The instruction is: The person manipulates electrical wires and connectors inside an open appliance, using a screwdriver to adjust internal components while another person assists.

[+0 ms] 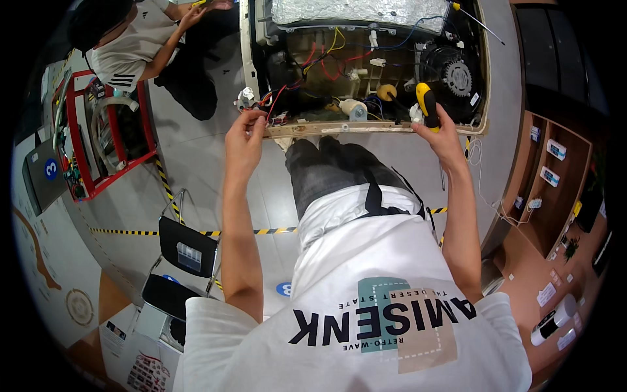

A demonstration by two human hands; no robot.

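An opened appliance housing (366,129) stands before me, its inside full of coloured wires. At its near left corner, my left hand (245,140) is closed, fingertips pinched beside red wires (277,101); what sits between them is too small to make out. A white connector-like piece (245,97) is just beyond those fingers. My right hand (444,137) grips a screwdriver (426,104) with a yellow and black handle at the near right corner. The handle points up and away, beside a white part (416,114). Between my hands lies a white cylindrical part (353,108) inside the housing.
Another screwdriver (480,23) lies across the far right rim. A black toothed wheel (457,77) sits inside on the right. At the left, a co-worker (134,49) crouches, holding something yellow. A red metal frame (108,130) and a black chair (186,245) stand left; wooden shelving (545,176) right.
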